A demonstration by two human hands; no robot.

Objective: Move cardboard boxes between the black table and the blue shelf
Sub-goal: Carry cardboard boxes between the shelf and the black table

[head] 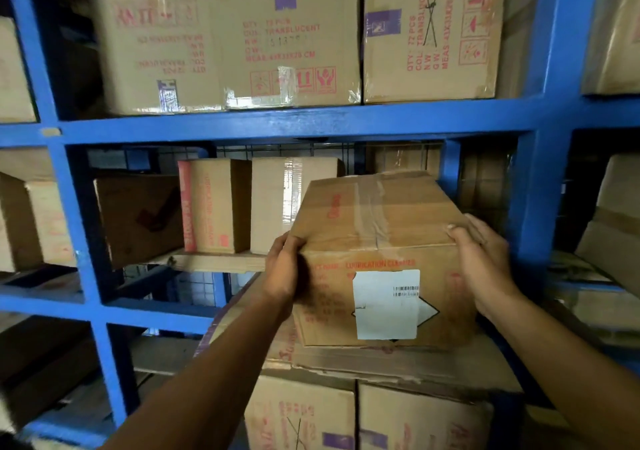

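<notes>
Both hands clamp a taped brown cardboard box [381, 259] at the blue metal shelf [298, 120].

The left hand [284, 269] and right hand [481, 262] press its opposite sides, fingers curled over the top edges; its base sits on flattened cardboard [398, 363] at the middle bay's near right. With only side pressure holding it, it could probably slip or tip forward.

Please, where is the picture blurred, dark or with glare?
Head view: motion blur on the upper left box; glare on the tape of the upper middle box; dark recesses behind the shelf frame; wide-angle bending at the edges; held box fairly sharp.
</notes>
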